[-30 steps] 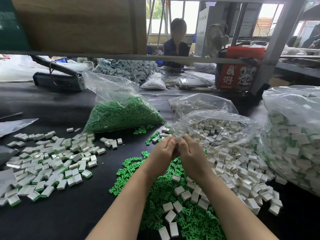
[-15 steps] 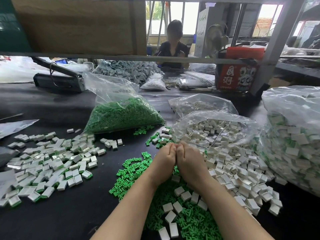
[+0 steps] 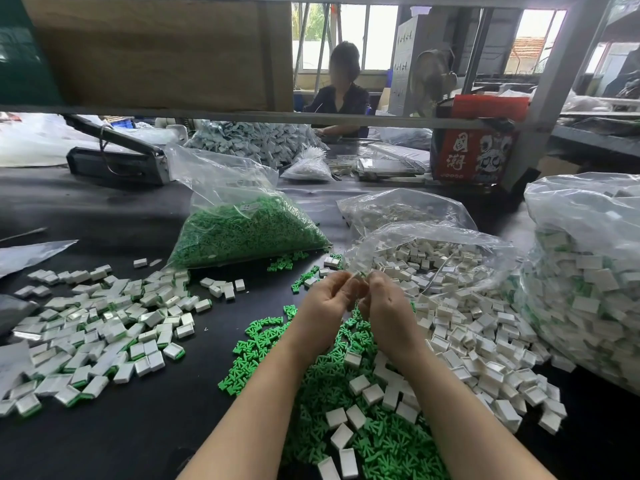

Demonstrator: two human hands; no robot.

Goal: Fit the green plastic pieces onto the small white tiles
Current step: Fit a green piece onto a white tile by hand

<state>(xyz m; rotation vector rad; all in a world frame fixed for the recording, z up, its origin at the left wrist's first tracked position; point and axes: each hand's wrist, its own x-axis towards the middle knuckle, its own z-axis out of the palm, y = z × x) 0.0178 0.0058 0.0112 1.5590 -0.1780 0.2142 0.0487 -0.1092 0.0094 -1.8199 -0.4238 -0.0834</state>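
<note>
I hold both grips, left hand (image 3: pixel 325 299) and right hand (image 3: pixel 384 303), pinching one small white tile (image 3: pixel 358 277) above the loose green plastic pieces (image 3: pixel 346 362).

**Green, white and black in front of you**

Your surface (image 3: pixel 114 441) is black. On it you have a heap of bright green pieces (image 3: pixel 377 441) dotted with plain white tiles (image 3: pixel 485 344). To your left the finished tiles (image 3: pixel 93 334) are white with green edges. The clear bag (image 3: pixel 249 226) holds green. The red box (image 3: pixel 474 157) carries white characters and what may be a black-and-white lion face.
</note>
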